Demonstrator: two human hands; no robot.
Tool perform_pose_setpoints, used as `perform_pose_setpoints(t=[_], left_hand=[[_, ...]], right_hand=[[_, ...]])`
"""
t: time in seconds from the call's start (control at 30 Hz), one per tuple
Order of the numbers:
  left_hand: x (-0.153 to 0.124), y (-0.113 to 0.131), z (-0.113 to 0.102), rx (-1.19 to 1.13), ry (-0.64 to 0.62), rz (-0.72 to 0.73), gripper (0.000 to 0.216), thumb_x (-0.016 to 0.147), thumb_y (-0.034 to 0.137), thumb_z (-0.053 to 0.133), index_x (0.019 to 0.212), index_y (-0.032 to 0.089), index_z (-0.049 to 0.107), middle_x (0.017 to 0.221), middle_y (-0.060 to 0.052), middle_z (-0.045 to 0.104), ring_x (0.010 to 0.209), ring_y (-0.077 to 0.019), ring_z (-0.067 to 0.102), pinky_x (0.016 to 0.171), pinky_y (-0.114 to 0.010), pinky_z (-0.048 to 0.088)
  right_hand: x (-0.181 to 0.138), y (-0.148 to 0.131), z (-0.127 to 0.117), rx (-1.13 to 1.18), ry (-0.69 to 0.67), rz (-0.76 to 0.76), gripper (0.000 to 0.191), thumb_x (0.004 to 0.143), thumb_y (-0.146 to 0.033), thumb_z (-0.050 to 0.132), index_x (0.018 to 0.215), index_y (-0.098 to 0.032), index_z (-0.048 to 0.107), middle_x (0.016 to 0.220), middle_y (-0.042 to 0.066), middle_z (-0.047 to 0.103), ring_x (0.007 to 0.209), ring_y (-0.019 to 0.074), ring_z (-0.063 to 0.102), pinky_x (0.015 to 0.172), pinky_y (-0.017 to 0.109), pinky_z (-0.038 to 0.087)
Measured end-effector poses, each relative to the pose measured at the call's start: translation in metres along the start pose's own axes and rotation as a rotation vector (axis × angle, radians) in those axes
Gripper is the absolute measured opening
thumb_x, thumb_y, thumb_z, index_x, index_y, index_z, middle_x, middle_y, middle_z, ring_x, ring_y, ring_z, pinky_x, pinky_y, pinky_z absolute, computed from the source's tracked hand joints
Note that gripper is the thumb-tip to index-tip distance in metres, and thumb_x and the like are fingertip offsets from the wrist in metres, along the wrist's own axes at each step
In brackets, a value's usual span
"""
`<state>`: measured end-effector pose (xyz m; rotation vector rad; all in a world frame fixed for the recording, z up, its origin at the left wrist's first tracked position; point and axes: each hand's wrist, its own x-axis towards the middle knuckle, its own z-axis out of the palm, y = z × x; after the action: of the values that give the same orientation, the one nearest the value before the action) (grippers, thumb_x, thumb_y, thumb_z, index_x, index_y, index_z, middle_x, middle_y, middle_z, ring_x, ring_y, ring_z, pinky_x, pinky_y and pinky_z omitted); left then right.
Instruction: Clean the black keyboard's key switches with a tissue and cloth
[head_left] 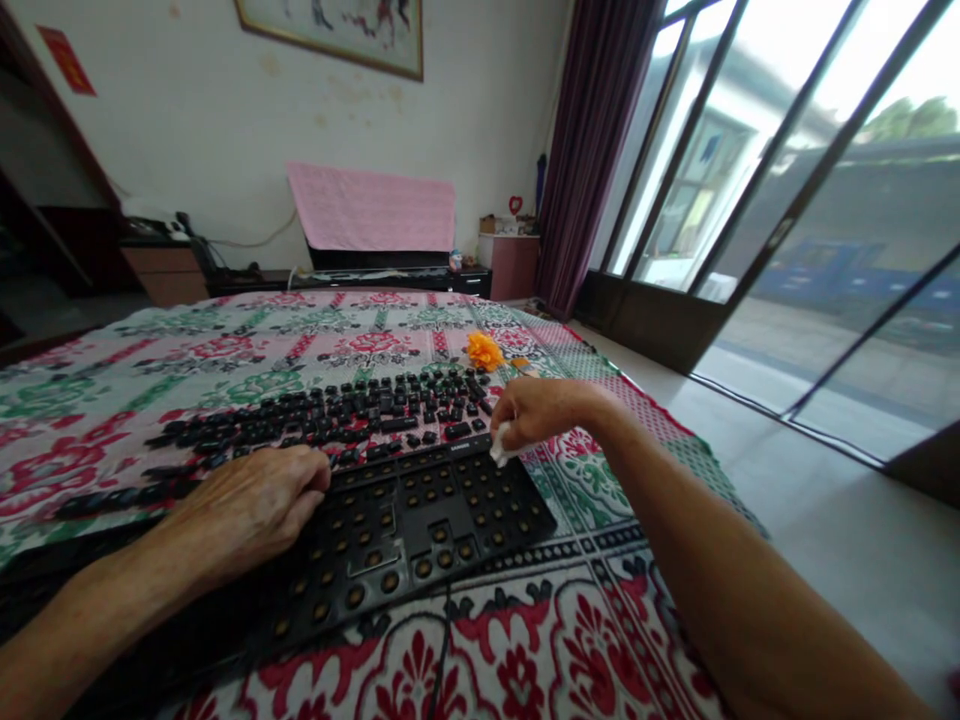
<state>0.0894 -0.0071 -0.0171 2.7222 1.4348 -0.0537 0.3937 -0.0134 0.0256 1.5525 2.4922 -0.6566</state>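
A black keyboard base (450, 510) with its keycaps off lies slanted on the patterned cloth, its round key seats bare. My left hand (262, 495) rests on its upper edge, fingers curled round the rim; the fingertips are partly hidden. At the base's far right corner, my right hand (529, 408) pinches a small white wad, apparently tissue (500, 446), against the top edge. Beyond the base, many loose black keycaps (375, 405) are spread in rough rows. A thin dark cable runs down the cloth from the base's near edge.
An orange flower (484, 351) lies behind the keycaps. The red, green and white tablecloth (525, 640) covers the whole surface. Past the table stand a pink-draped screen (375, 210) on a low cabinet and a purple curtain (600, 130). Glass doors (750, 200) are at the right.
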Motion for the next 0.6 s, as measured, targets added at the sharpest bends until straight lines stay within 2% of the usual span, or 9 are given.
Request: perform_pose_setpoints(t=[0.1, 0.17, 0.3, 0.47, 0.53, 0.6], left_hand=[[0.001, -0.001, 0.001, 0.002, -0.003, -0.008, 0.017, 0.073, 0.028, 0.037, 0.070, 0.022, 0.052, 0.070, -0.002, 0.057, 0.065, -0.0174, 0.051, 0.059, -0.028, 0.035], [0.000, -0.001, 0.001, 0.001, -0.010, -0.010, 0.017, 0.073, 0.028, 0.036, 0.070, 0.022, 0.052, 0.069, -0.002, 0.056, 0.065, -0.0175, 0.051, 0.059, -0.028, 0.035], [-0.002, 0.002, -0.001, 0.000, 0.012, -0.010, 0.017, 0.074, 0.028, 0.037, 0.071, 0.021, 0.052, 0.069, -0.002, 0.056, 0.064, -0.0162, 0.051, 0.060, -0.026, 0.035], [-0.007, 0.012, -0.009, 0.011, 0.002, -0.031, 0.017, 0.075, 0.025, 0.036, 0.073, 0.020, 0.051, 0.069, 0.000, 0.056, 0.064, -0.0141, 0.049, 0.061, -0.024, 0.033], [-0.008, 0.014, -0.011, 0.020, -0.008, -0.038, 0.016, 0.075, 0.024, 0.036, 0.073, 0.019, 0.051, 0.070, 0.000, 0.056, 0.065, -0.0140, 0.049, 0.062, -0.023, 0.033], [-0.007, 0.014, -0.011, 0.026, -0.014, -0.044, 0.015, 0.075, 0.024, 0.037, 0.073, 0.019, 0.051, 0.070, 0.000, 0.056, 0.066, -0.0141, 0.049, 0.062, -0.023, 0.033]], right_hand=[[0.006, -0.005, 0.002, 0.063, 0.079, -0.192, 0.023, 0.070, -0.025, 0.052, 0.087, -0.016, 0.064, 0.078, 0.000, 0.065, 0.064, 0.0084, 0.052, 0.057, 0.018, 0.037], [0.012, -0.012, 0.008, 0.057, 0.092, -0.248, 0.024, 0.069, -0.023, 0.053, 0.088, -0.016, 0.064, 0.079, 0.000, 0.065, 0.065, 0.0082, 0.052, 0.057, 0.018, 0.036], [0.015, -0.018, 0.014, -0.021, 0.049, -0.177, 0.023, 0.065, -0.025, 0.056, 0.083, -0.015, 0.066, 0.072, 0.000, 0.064, 0.061, 0.0087, 0.051, 0.054, 0.018, 0.035], [-0.003, -0.002, 0.001, -0.074, -0.050, 0.093, 0.022, 0.063, -0.022, 0.056, 0.081, -0.016, 0.066, 0.062, -0.001, 0.061, 0.053, 0.0085, 0.048, 0.048, 0.019, 0.034], [-0.004, 0.003, -0.002, -0.056, -0.022, 0.078, 0.022, 0.065, -0.024, 0.054, 0.081, -0.016, 0.066, 0.061, -0.001, 0.061, 0.052, 0.0081, 0.048, 0.048, 0.018, 0.034], [0.001, 0.002, 0.000, -0.024, 0.043, -0.039, 0.022, 0.067, -0.025, 0.053, 0.083, -0.017, 0.066, 0.065, -0.002, 0.062, 0.055, 0.0080, 0.049, 0.050, 0.018, 0.034]])
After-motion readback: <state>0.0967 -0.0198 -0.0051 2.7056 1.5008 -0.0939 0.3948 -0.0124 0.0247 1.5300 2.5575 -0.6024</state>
